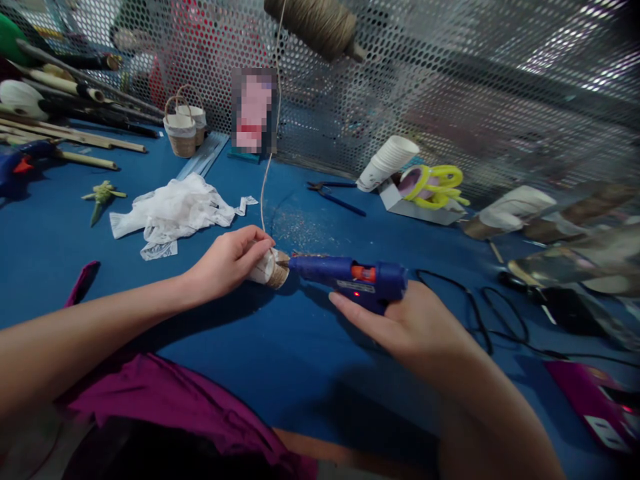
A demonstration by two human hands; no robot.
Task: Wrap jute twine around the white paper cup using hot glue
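My left hand (237, 260) is closed around a small paper cup (261, 268) lying on its side, partly wrapped in twine. From the cup a strand of twine (263, 193) rises to a big spool (317, 27) at the top. In my right hand (415, 327) is a blue hot glue gun (350, 277) with a red light lit on its side. The gun's nozzle points left, right at the twine-wrapped end of the cup; whether it touches I cannot tell. My left fingertips partly hide the cup.
White lace (183, 210) lies left of the cup. Two small twine-wrapped baskets (181, 133) stand behind it. Blue-handled pliers (337, 193) lie ahead, near stacked paper cups (387, 163) and yellow-handled scissors (435, 187). A black cable (470, 293) runs along the right. Perforated metal panel (450, 87) closes the back.
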